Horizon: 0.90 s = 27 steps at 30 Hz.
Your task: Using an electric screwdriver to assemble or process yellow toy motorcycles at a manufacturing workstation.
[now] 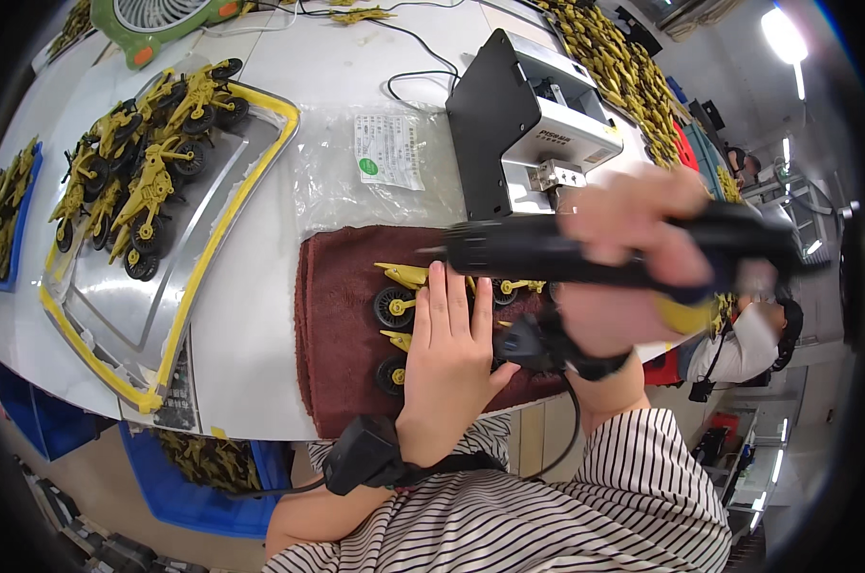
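Note:
My left hand (447, 368) lies flat with fingers stretched out over yellow toy motorcycle parts with black wheels (394, 306) on a folded brown cloth (332, 334). My fingers touch the top pieces and partly hide them. My right hand (633, 239), smeared by motion, is wrapped round a black electric screwdriver (513, 246). The tool is held nearly level above the cloth, its thin bit pointing left, just past my left fingertips. Whether the bit touches anything cannot be made out. More wheels show right of my left hand, partly covered by my right arm.
Left stands a metal tray (189, 258) with yellow tape edging and piled toy motorcycles (146, 162). Behind the cloth are a clear plastic bag (337, 191) and a black-and-white machine (494, 124). A green fan (155, 24), yellow part heaps (614, 67) and blue bins (213, 506) surround these.

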Available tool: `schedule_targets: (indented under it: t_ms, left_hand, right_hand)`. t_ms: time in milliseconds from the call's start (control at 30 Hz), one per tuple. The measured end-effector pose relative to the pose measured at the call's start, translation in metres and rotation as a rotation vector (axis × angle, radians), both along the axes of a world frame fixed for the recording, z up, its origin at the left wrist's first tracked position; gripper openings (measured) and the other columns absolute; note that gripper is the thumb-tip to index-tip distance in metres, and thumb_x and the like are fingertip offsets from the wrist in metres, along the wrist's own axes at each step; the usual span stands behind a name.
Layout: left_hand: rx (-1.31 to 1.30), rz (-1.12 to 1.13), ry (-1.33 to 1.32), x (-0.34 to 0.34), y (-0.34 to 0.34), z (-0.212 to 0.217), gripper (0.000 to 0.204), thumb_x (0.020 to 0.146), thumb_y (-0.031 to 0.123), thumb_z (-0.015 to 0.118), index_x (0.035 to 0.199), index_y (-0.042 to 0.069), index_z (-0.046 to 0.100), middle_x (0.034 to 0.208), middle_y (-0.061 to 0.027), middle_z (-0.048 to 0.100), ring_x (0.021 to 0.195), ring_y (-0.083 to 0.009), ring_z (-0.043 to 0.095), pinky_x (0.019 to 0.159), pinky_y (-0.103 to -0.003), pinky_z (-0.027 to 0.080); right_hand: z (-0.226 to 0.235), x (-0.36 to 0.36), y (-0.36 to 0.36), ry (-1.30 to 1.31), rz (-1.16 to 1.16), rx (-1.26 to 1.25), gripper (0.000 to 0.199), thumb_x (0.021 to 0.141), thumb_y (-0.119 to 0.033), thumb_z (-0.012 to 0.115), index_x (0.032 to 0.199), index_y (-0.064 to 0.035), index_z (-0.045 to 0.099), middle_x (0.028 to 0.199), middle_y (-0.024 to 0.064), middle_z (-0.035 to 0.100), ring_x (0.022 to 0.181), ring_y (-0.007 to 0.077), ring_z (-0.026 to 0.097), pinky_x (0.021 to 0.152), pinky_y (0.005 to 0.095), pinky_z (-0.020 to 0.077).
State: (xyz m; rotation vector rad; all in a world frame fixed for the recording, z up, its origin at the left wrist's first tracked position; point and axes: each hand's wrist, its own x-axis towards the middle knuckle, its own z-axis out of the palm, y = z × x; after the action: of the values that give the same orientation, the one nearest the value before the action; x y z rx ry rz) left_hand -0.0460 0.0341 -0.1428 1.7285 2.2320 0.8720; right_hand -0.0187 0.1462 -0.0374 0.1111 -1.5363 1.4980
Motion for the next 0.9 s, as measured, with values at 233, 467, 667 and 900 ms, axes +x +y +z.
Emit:
schedule_targets:
  t_ms: [233,467,667,900]
  left_hand:
    - [-0.021,-0.201,-0.106,-0.024,-0.010,0.037,0.088,0.062,0.048,0.071,0.129,0.000,0.037,0.135,-0.0321,0.023,0.128,-0.0444,0.019,0.101,-0.052,0.019]
    - [-0.115,-0.327,0.053,-0.055,0.000,0.041,0.056,0.047,0.035,0.078,0.092,0.010,0.056,0.126,-0.0185,0.036,0.118,-0.0368,0.032,0.096,-0.048,0.022]
    - [-0.013,-0.197,-0.093,-0.042,0.008,0.060,0.053,0.043,0.033,0.079,0.085,0.010,0.057,0.116,-0.0168,0.037,0.108,-0.0332,0.036,0.087,-0.043,0.028]
    - [-0.088,-0.457,0.107,0.032,0.074,0.051,0.057,0.051,0.047,0.076,0.091,0.010,0.059,0.122,-0.0171,0.035,0.114,-0.0349,0.032,0.091,-0.048,0.022]
  right_hand:
    - [0.018,0.146,0.038,0.312,-0.345,-0.356,0.019,0.078,-0.008,0.053,0.094,-0.0061,0.045,0.080,0.0040,0.045,0.068,0.0127,0.043,0.071,0.0282,0.0375]
    - [-0.083,0.270,0.088,0.465,-0.883,-0.877,0.007,0.081,-0.010,0.054,0.083,-0.0033,0.054,0.078,0.0065,0.059,0.067,0.0147,0.058,0.066,0.0265,0.0503]
    - [-0.111,0.276,0.079,0.514,-0.908,-1.104,0.008,0.083,-0.010,0.054,0.086,-0.0025,0.053,0.080,0.0084,0.060,0.070,0.0170,0.059,0.070,0.0294,0.0503]
    - [-0.115,0.272,0.079,0.526,-0.855,-1.128,0.009,0.083,-0.014,0.056,0.087,-0.0063,0.054,0.080,0.0046,0.058,0.073,0.0149,0.058,0.072,0.0302,0.0481]
